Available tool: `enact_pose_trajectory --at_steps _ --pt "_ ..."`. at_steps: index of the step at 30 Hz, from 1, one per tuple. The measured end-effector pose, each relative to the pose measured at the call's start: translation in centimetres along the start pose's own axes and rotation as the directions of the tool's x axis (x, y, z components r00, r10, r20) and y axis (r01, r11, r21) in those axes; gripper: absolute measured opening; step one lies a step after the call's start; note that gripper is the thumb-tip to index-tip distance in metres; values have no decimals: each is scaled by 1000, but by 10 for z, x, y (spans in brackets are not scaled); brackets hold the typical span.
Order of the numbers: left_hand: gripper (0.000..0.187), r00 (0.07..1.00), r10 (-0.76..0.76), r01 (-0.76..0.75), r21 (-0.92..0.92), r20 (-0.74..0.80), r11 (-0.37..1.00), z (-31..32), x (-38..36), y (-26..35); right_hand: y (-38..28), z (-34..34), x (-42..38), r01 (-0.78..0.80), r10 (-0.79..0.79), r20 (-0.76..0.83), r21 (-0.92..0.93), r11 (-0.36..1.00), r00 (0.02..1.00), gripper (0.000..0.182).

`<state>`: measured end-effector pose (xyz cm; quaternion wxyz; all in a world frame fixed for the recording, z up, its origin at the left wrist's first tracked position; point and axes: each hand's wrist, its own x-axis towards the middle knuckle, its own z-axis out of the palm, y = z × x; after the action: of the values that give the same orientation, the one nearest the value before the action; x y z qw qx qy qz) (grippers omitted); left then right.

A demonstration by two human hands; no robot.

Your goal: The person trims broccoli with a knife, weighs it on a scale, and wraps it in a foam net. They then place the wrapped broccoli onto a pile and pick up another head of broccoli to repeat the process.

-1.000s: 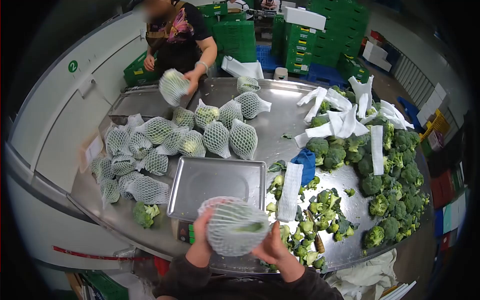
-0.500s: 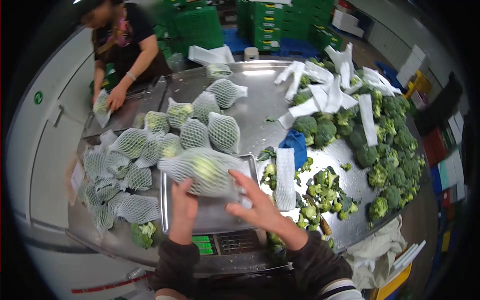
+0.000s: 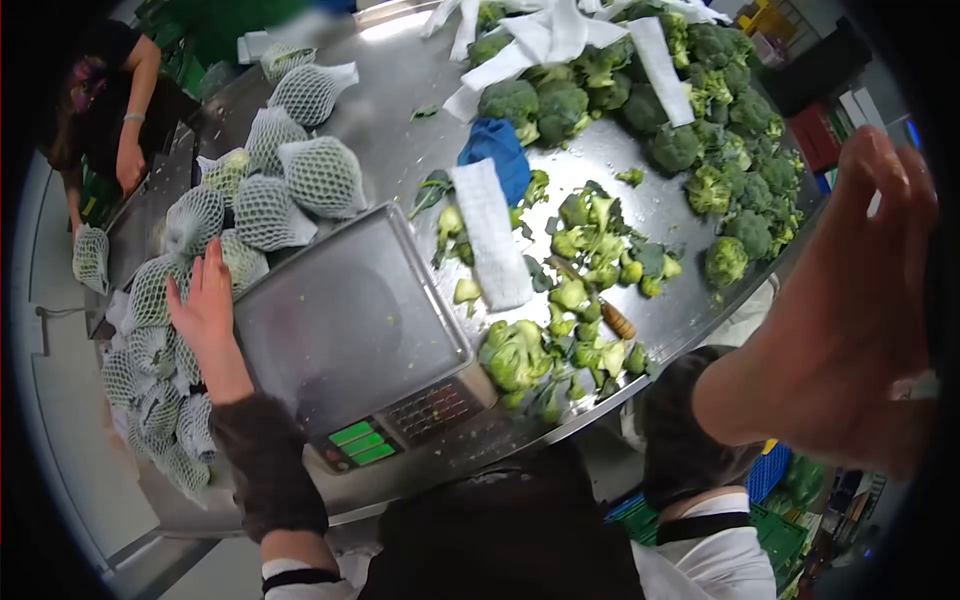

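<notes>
Left hand (image 3: 208, 310): arm reaches forward over the left side of the steel table (image 3: 400, 130); fingers extended, thumb held well away from them, palm down or nearly so. Right hand (image 3: 835, 310): raised high at far right, close to the camera, fingers straight and pointing up, a narrow gap between them near the tips; I see nothing gripped in either.

Netted broccoli heads (image 3: 267, 215): gathered in a cluster at left, on both sides of my left hand and beyond its fingertips. One netted head (image 3: 240, 262) lies just beside the fingers; cannot tell whether they touch. The cluster is well apart from my right hand.

Containers: each head in the cluster sits inside a white mesh sleeve. The scale's metal tray (image 3: 330, 320), right of my left hand, carries a few specks. A green crate (image 3: 790, 530) stands low at right, below my right forearm; contents unclear.

Right of the scale: a bare broccoli head (image 3: 513, 355), trimmings (image 3: 600, 245), a flat white sleeve (image 3: 492, 235) touching a blue cloth (image 3: 497, 155). Loose broccoli (image 3: 745, 120) is heaped farther right.
</notes>
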<state>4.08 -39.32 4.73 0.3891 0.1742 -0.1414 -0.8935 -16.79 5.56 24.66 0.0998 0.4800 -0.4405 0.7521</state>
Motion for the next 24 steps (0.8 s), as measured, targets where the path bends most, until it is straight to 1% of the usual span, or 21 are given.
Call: enact_pose_trajectory --at_steps 1,3,4,6,7,8,9,11,12,13,15,16,17,19,20,21,23,24 --pt "63 1000 -8 8 -5 4 1000 -4 -9 -3 -3 -1 -3 1 -1 -8 2 1000 1000 71" --pt "55 993 -59 36 208 103 977 -9 -26 -1 -8 -3 -10 7 -7 -22 6 1000 1000 70" --pt "55 994 -61 41 213 89 976 -13 -37 -1 -11 -5 -11 6 -6 -22 7 1000 1000 70" --pt "47 980 -55 0 282 189 960 -5 -37 2 -16 -8 -18 23 -23 -22 12 1000 999 69" --pt "44 981 -69 7 328 180 945 -11 -60 6 -19 -12 -17 3 -2 -27 12 1000 1000 69" --pt "42 986 -33 -27 351 163 936 -7 -68 5 -20 -16 -18 13 -12 -21 10 1000 1000 68" --pt "42 985 -16 -41 325 171 945 -5 -78 3 -23 -19 -20 21 -21 -7 13 1000 1000 68" --pt "43 973 -51 -39 383 224 923 -3 -87 9 -27 -25 -22 40 -40 4 5 999 999 68" --pt "43 981 -7 -72 399 192 914 -6 -89 9 -30 -28 -22 53 -53 -2 5 999 999 67" --pt "43 980 7 -82 372 198 925 -10 -94 7 -32 -33 -21 58 -58 11 5 998 998 67" --pt "43 968 -31 -77 412 249 908 -4 -100 7 -38 -40 -23 69 -69 23 -3 998 997 66" --pt "43 978 -9 -77 395 210 915 -3 -103 6 -41 -43 -22 79 -79 14 2 997 997 66" --pt "43 978 -3 -88 424 209 901 3 -105 6 -44 -45 -22 82 -82 2 0 997 997 66" --pt "43 974 -62 -35 414 219 910 4 -112 -1 -54 -51 -20 52 -52 -3 -24 998 999 65" --pt "46 955 -104 -1 357 277 934 5 -113 -3 -57 -52 -20 33 -33 -10 -33 999 999 65" --pt "46 960 -126 23 377 251 926 8 -116 -2 -60 -55 -19 27 -28 -13 -40 999 1000 65" --pt "43 954 -117 -3 396 277 918 13 -117 -16 -67 -62 -20 28 -28 -5 -64 998 1000 64" --pt "43 963 -88 -26 415 255 910 15 -119 -21 -71 -65 -22 36 -36 2 -78 996 999 64"
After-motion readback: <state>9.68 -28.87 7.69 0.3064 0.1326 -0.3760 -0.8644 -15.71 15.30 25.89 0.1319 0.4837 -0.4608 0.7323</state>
